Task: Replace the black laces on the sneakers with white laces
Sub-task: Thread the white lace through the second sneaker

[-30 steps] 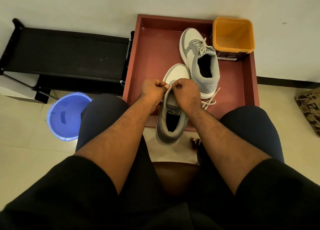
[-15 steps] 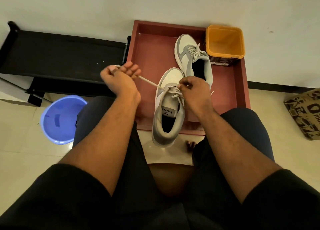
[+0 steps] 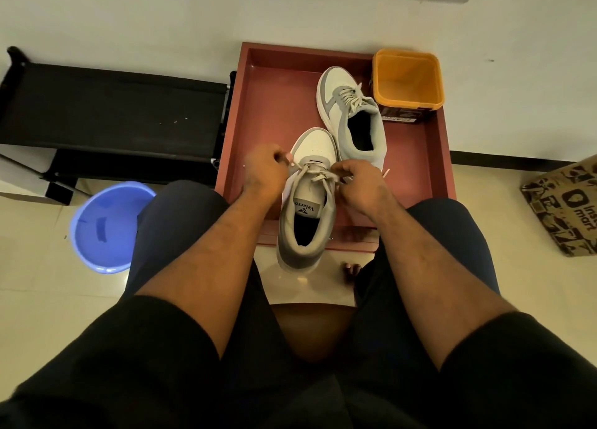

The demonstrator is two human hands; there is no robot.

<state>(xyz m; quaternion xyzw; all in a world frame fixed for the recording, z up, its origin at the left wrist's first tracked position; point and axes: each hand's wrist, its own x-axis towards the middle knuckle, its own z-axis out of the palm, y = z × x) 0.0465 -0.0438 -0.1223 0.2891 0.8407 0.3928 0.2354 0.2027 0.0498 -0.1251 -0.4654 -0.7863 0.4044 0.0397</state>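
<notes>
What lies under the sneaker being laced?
Under the sneaker lies the red tray; its heel overhangs the tray's front edge above the floor. Whatever is directly beneath the sole is covered.

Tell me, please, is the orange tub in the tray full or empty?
Empty, as far as shows: the orange tub stands upright in the red tray's far corner, and only its bare orange inside is visible.

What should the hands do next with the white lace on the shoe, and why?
Probably feed the lace end through the next eyelet up. Both the left hand and right hand pinch the white lace on the near sneaker, which looks laced only at its lower rows.
</notes>
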